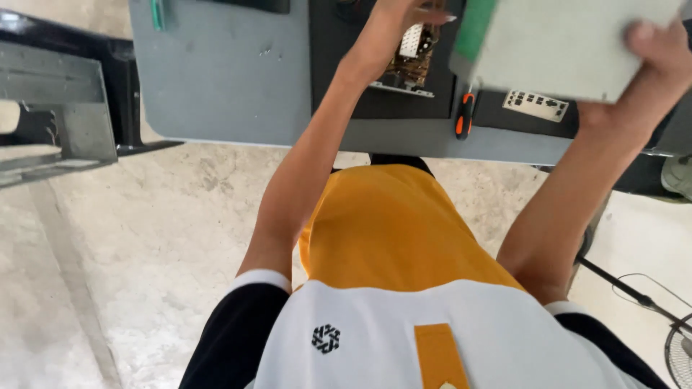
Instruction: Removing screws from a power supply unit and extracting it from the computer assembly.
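My right hand (652, 61) grips a flat grey metal cover (569, 43) with a green edge, holding it tilted above the right end of the grey table (223, 79). My left hand (393, 32) reaches onto the table and rests on a circuit board assembly (411, 61) with brown coils and a white part; its fingers run past the top edge of the view. An orange-handled screwdriver (466, 115) lies just right of the board. A small white panel with dark buttons (535, 105) sits under the cover.
A dark mat (346, 79) covers the table's middle. A dark metal frame (65, 101) stands at the left. A fan's grille and cable (677, 346) show at the lower right on the concrete floor (144, 252). A green tool (156, 14) lies at the table's far left.
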